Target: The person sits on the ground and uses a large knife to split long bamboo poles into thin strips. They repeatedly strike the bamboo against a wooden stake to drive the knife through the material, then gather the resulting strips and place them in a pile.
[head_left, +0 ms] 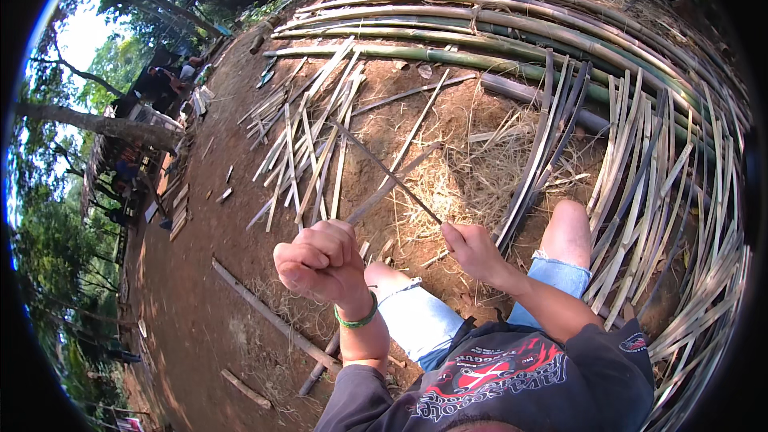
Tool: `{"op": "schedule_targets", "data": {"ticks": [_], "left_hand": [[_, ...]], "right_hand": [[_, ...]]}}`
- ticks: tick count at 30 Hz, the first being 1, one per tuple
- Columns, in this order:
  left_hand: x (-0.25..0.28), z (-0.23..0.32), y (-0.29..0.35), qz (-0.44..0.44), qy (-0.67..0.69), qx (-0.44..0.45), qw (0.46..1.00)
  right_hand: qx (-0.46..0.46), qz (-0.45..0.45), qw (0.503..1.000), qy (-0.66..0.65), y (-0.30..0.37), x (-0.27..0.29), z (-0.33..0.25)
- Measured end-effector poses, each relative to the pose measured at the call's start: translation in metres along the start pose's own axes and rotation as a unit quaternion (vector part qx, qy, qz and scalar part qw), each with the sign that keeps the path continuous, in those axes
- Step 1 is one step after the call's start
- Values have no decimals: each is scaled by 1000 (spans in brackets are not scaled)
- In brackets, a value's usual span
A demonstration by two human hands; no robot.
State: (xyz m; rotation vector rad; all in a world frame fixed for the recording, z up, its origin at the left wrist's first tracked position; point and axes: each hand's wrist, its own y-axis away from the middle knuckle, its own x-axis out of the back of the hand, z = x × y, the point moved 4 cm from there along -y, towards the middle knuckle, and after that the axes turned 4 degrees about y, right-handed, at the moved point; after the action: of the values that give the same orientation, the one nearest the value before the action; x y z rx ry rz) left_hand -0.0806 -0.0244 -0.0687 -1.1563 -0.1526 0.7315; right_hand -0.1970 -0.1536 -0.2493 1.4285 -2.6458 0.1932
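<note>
My left hand (322,262) is raised in a closed grip, a green band around its wrist. From it a flat grey-brown strip (412,164), which looks like bamboo, slants up to the right. My right hand (478,254) is closed on a long, thin, dark piece (360,144) that points up to the left. Whether that is a stick or a blade seen edge-on, I cannot tell. The two pieces cross in front of me; whether they touch is unclear. Pale shavings (456,192) lie on the ground beyond my right hand.
Split bamboo strips (308,152) lie scattered ahead, with more bundles (640,176) on the right. Long bamboo poles (496,20) stretch across the far side. A loose pole (268,312) lies at left on bare earth. Several people (160,80) are in the distance at far left.
</note>
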Motion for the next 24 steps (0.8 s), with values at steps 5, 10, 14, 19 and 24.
{"op": "schedule_targets", "data": {"ticks": [5,10,14,19,24], "left_hand": [[-22,47,32,93,-20,-28,995],[-22,50,42,121,-50,-31,991],[-26,50,47,110,-58,-52,991],[-26,57,51,119,-17,-45,992],[-31,61,56,84,-5,-30,996]], "right_hand": [[152,-69,986,19,48,0,-68],[-37,-29,999,-23,20,-5,17],[-20,-46,999,6,27,-4,-2],[104,-80,991,5,33,-4,-20],[12,-45,999,0,31,-1,14]]}}
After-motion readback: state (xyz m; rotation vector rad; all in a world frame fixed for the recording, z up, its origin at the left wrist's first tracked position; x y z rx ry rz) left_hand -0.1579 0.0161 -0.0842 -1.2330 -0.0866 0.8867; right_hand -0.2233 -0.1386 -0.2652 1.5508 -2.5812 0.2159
